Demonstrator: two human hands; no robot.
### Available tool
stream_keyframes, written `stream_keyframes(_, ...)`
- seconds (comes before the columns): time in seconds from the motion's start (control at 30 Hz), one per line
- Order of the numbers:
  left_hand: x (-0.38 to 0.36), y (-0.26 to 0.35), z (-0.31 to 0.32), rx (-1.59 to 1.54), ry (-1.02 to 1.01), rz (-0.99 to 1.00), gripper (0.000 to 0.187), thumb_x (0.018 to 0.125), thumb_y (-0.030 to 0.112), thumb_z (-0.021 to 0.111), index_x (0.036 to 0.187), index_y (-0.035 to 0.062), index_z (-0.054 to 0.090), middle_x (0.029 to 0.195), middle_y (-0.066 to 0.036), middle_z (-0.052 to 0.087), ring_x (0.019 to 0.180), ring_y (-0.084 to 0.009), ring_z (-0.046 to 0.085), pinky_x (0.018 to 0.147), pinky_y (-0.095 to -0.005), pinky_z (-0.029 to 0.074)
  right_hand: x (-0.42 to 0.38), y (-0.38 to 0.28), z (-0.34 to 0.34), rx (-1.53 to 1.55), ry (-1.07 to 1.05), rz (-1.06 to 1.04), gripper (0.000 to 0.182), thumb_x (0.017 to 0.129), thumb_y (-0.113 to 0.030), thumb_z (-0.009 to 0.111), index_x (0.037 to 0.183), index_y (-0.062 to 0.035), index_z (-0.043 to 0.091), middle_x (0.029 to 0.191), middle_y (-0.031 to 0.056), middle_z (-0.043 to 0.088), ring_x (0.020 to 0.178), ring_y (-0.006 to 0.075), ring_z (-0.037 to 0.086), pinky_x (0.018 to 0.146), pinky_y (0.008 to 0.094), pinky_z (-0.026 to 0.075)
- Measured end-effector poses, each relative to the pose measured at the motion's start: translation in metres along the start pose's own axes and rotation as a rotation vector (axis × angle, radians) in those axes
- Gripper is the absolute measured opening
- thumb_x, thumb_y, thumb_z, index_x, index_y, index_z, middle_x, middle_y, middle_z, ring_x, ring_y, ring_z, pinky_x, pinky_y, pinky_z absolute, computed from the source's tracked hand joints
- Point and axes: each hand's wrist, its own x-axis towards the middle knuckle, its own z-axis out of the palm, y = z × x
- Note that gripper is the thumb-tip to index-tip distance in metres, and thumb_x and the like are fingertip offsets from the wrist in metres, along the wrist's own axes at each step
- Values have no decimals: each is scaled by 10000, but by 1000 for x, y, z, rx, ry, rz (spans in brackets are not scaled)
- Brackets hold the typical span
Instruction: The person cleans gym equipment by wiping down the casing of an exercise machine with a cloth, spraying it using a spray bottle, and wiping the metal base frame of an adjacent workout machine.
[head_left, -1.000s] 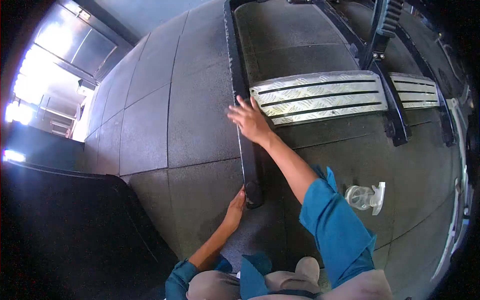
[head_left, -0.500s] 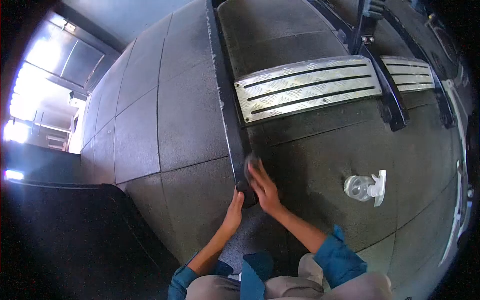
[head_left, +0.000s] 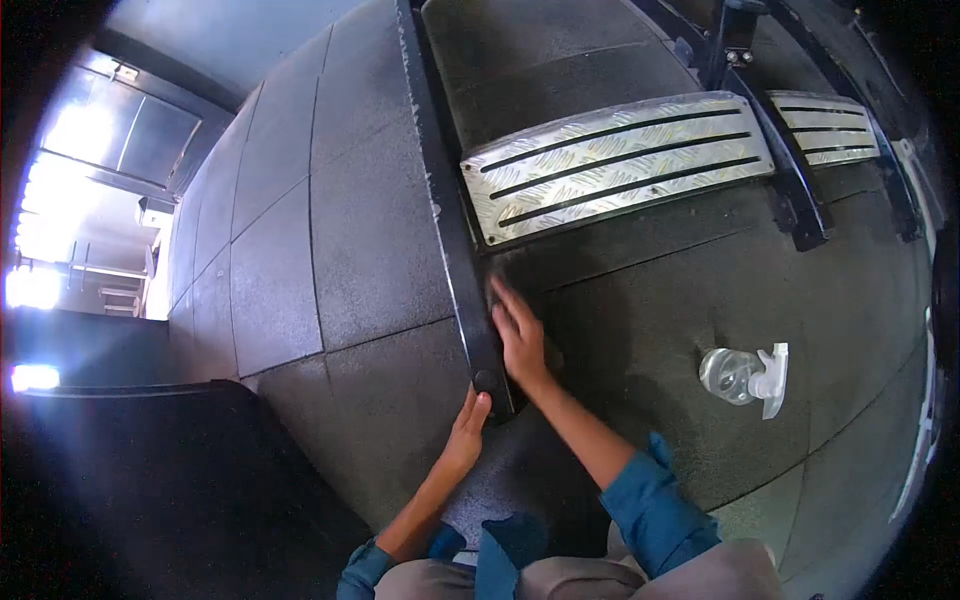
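A long black metal beam (head_left: 447, 230) with chipped paint along its edge runs away from me over the floor. My left hand (head_left: 466, 425) grips its near end, beside a round black cap (head_left: 486, 381). My right hand (head_left: 520, 338) presses along the beam's right side, fingers stretched forward and slightly blurred. Something dark seems to lie under its palm and fingers, too hidden to name. To the right, a clear spray bottle (head_left: 735, 376) with a white trigger head lies on its side on the floor.
A silver tread-patterned footplate (head_left: 625, 165) with black strips joins the beam, and a second footplate (head_left: 825, 128) sits beyond a black upright frame (head_left: 790, 170). A black padded shape (head_left: 170, 470) fills the lower left. Dark floor tiles (head_left: 375, 270) lie around.
My right hand has slid a little forward along the beam's side. The left hand keeps its hold on the near end. The view has shifted slightly.
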Motion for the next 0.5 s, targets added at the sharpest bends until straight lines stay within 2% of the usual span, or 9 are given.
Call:
stream_keyframes(0.07, -2, 3, -3, 29, -6, -1, 672, 980, 431, 378, 1441, -24, 196, 1458, -164, 295, 1352, -243, 264, 1096, -301, 201, 20, 19, 7, -12, -17, -7, 386, 948, -168, 482, 1309, -33, 488, 1350, 152, 485, 1267, 258, 440, 1054, 324, 306)
stream_keyframes(0.13, -4, 11, -2, 48, -23, 9, 674, 981, 431, 378, 1443, -22, 190, 1457, -165, 296, 1350, -246, 268, 1095, -301, 201, 25, 29, 8, -4, 43, -68, 378, 957, -164, 466, 1324, -73, 477, 1334, 141, 499, 1243, 304, 459, 1038, 342, 335)
stream_keyframes(0.17, -7, 19, 2, 12, -25, 24, 666, 983, 426, 374, 1442, -20, 193, 1455, -169, 299, 1349, -247, 271, 1091, -305, 211, 16, 26, 5, -48, 25, -26, 382, 954, -152, 467, 1328, -74, 471, 1344, 139, 489, 1251, 295, 453, 1041, 342, 331)
stream_keyframes(0.23, -5, 16, 5, -36, -21, 43, 657, 986, 421, 370, 1442, -19, 196, 1453, -174, 303, 1348, -249, 274, 1087, -309, 221, -22, 16, -1, -139, 31, 3, 389, 950, -139, 471, 1334, -77, 465, 1378, 134, 453, 1280, 312, 415, 1059, 352, 309)
stream_keyframes(0.33, 1, -6, 13, -44, 43, 140, 608, 999, 373, 347, 1441, -17, 197, 1444, -185, 314, 1332, -256, 302, 1074, -325, 254, -64, -33, -17, -117, -72, -59, 402, 939, -133, 491, 1339, -99, 469, 1416, 123, 406, 1319, 325, 357, 1083, 390, 275)
stream_keyframes(0.4, -3, -2, 25, -40, 171, 269, 539, 1004, 316, 330, 1415, -25, 252, 1392, -206, 369, 1309, -294, 342, 1057, -351, 280, -68, -43, -29, -396, -374, -308, 412, 876, -113, 572, 1287, -118, 530, 1398, 101, 435, 1333, 297, 346, 1100, 434, 246)
stream_keyframes(0.43, -1, -13, 25, 47, 213, 299, 511, 995, 304, 351, 1374, -35, 305, 1339, -220, 401, 1267, -330, 378, 1031, -373, 311, -56, -42, -31, -419, -404, -306, 412, 876, -113, 572, 1287, -118, 530, 1398, 101, 435, 1333, 297, 346, 1100, 434, 246)
stream_keyframes(0.5, 1, -4, 29, 81, 278, 325, 511, 985, 314, 374, 1359, -31, 325, 1324, -223, 406, 1246, -336, 393, 1014, -382, 327, -2, -44, -23, -589, -718, -571, 362, 845, -106, 598, 1206, -136, 593, 1363, 86, 473, 1348, 284, 322, 1120, 459, 217)
